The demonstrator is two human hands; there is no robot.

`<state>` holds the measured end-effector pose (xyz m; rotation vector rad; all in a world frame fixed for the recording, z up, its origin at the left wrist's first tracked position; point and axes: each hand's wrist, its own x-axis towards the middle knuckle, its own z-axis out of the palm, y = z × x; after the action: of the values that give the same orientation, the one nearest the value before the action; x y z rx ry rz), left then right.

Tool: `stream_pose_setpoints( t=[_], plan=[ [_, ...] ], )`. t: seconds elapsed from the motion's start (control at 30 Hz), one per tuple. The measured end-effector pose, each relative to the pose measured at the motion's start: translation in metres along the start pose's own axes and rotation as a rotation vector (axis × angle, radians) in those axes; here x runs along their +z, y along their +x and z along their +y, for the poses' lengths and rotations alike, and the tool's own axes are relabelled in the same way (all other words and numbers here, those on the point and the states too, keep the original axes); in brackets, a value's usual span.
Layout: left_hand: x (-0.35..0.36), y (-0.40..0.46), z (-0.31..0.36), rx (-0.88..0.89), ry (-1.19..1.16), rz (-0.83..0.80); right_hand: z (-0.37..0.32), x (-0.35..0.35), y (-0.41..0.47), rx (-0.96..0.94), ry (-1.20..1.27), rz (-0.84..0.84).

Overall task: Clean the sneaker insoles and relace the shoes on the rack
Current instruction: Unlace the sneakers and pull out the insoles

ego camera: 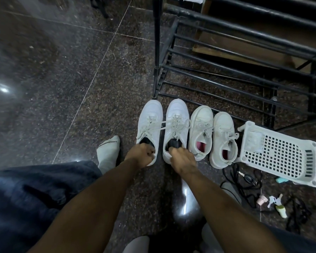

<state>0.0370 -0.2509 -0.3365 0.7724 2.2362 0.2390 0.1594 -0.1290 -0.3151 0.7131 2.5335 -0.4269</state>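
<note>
Two pairs of white sneakers stand side by side on the dark floor in front of the black shoe rack [244,57]. My left hand [140,155] grips the heel of the leftmost sneaker [150,123]. My right hand [181,159] grips the heel of the second sneaker [177,123], fingers curled over its rim by a dark insole. Both shoes are laced, with loose lace ends crossing between them. To the right stand two smaller white sneakers [201,130] [223,137] with pink insoles showing.
A white perforated plastic basket [281,156] lies on its side right of the shoes. Black cords [241,181], keys and a small bottle [281,210] lie scattered at lower right. A grey-socked foot [108,152] rests left of the shoes.
</note>
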Motion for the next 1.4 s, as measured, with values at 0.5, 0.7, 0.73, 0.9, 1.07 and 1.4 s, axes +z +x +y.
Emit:
stream_pose_setpoints(
  t=[0.5, 0.7, 0.73, 0.9, 1.07, 1.4],
  plan=[
    [-0.007, -0.002, -0.001, -0.384, -0.217, 0.278, -0.036, 0.022, -0.013, -0.402, -0.039, 0.032],
    [-0.008, -0.008, -0.008, -0.419, -0.252, 0.149, -0.043, 0.032, -0.014, -0.311, 0.102, -0.109],
    [-0.008, -0.011, -0.010, -0.442, -0.287, 0.122, -0.041, 0.034, -0.019, -0.311, 0.104, -0.095],
    [0.011, -0.018, -0.030, -0.469, -0.555, -0.030, -0.032, 0.053, -0.049, -0.282, 0.132, -0.132],
    [0.023, -0.030, -0.023, -0.492, -0.724, 0.129, -0.034, 0.065, -0.075, -0.266, 0.128, -0.184],
    [0.020, -0.037, 0.001, -0.302, -0.497, 0.117, -0.029, 0.061, -0.079, -0.185, 0.207, -0.175]
  ],
)
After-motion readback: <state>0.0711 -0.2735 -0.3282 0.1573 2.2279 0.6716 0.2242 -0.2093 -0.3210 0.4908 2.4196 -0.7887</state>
